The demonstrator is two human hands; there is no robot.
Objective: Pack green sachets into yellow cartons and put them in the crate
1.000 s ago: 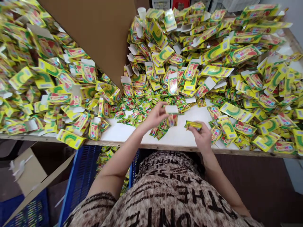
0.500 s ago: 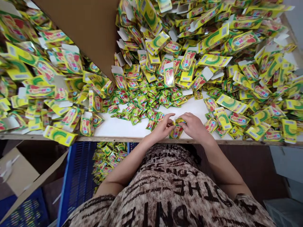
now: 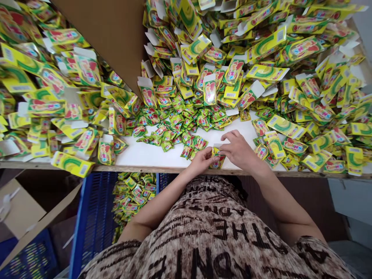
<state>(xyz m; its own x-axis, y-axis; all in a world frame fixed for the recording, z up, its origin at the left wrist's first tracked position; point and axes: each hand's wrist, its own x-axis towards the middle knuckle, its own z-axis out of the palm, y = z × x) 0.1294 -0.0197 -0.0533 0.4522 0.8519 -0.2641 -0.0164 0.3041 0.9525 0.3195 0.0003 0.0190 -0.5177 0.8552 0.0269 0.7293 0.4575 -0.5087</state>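
Over the white-topped desk (image 3: pixel 139 154), 5 o'clock from the glossy green packets (image 3: pixel 177 119), the left hand (image 3: pixel 200 160) clamps its grip on 1 small yellow-green cardboard box (image 3: pixel 217 161), the right hand (image 3: pixel 240 152) at its top, grip unclear.

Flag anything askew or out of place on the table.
One yellow box on the left looks out of place: it lies askew across the front edge of the table, one end jutting past it, so it might get knocked off.
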